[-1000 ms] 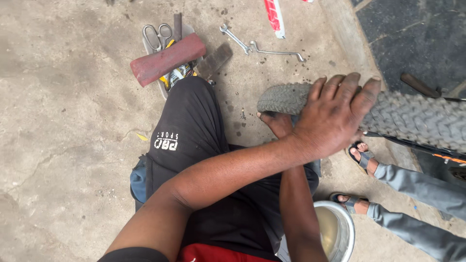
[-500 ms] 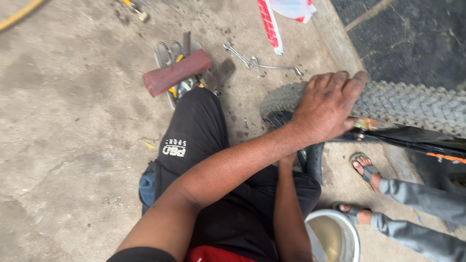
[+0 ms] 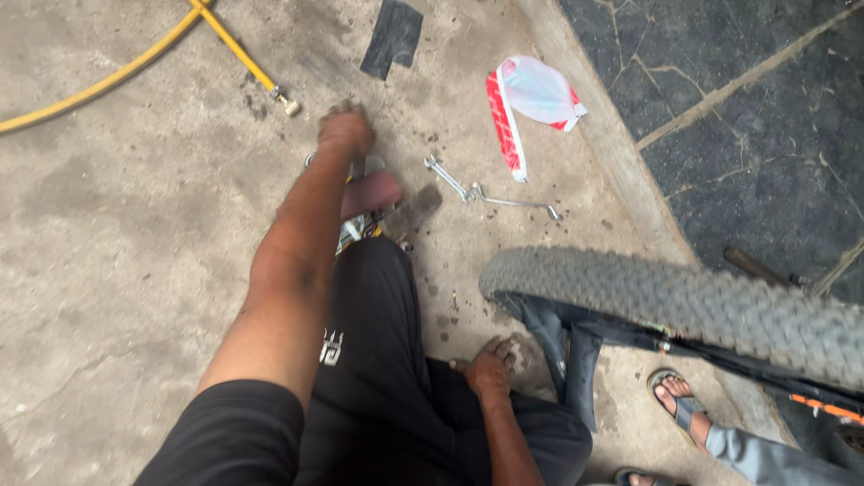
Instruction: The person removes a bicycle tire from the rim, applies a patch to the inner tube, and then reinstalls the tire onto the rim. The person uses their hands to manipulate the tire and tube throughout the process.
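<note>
A stained concrete floor [image 3: 108,270] met dark stone paving at the right, with a yellow hose [image 3: 117,72] curling in from the top left. The person sat on the floor; the left hand [image 3: 345,133] reached out over a small heap of tools [image 3: 364,202] beside the knee, knuckles up and blurred, so whether it grasped anything could not be told. The right hand [image 3: 490,367] rested low, fingers curled, next to the tyre [image 3: 684,301], touching the floor and holding nothing visible. Two spanners [image 3: 486,193] lay loose near a red-and-white bag [image 3: 531,99].

With neither hand on it, the tyre looked unsupported and might have rolled or tipped toward the sandalled foot [image 3: 679,405] of a bystander just beside it. Reaching without a clear view of the heap could have nicked the fingers on a sharp tool.
</note>
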